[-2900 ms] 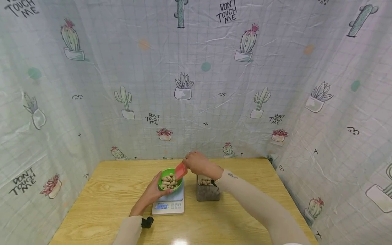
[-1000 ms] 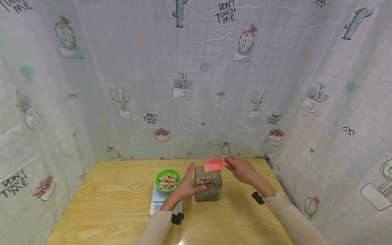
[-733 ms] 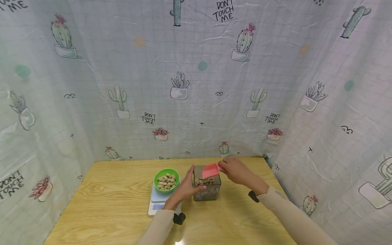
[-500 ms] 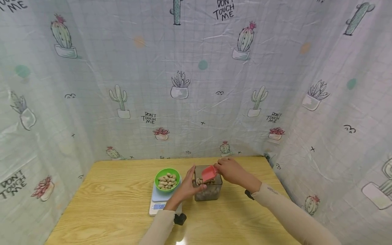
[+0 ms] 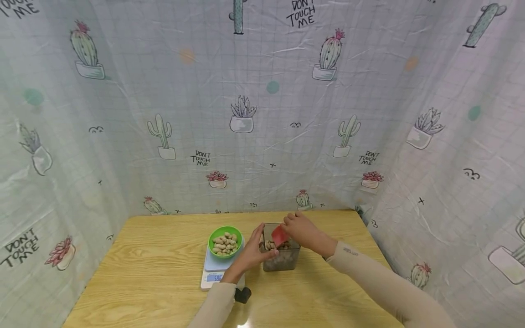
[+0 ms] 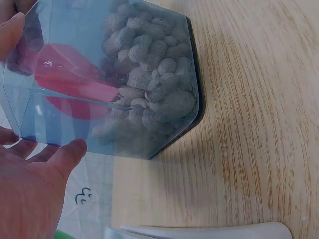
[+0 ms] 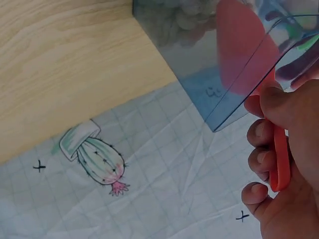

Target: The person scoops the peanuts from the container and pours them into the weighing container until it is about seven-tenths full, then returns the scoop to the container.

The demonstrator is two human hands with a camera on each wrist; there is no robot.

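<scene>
My right hand (image 5: 302, 230) grips the handle of a red scoop (image 5: 280, 236), whose blade tilts down inside a clear plastic container (image 5: 283, 262) of unshelled peanuts (image 5: 269, 245). In the left wrist view the scoop's blade (image 6: 75, 77) reaches the peanuts. The fingers of my right hand (image 7: 279, 124) curl round the handle in the right wrist view. My left hand (image 5: 251, 253) holds the container at its left side, thumb across the front and fingers along the left wall. To the left, a green bowl (image 5: 212, 243) with peanuts sits on a white kitchen scale (image 5: 207, 280).
The scale's lit display (image 5: 214, 277) is partly covered by my left wrist. Everything stands on a wooden table (image 5: 156, 264), with a cactus-print curtain (image 5: 184, 91) hanging behind it and at both sides.
My left hand has let go of the bowl, now back on the scale, and gone to the container. My right hand has moved the scoop from the bowl over and down into the container.
</scene>
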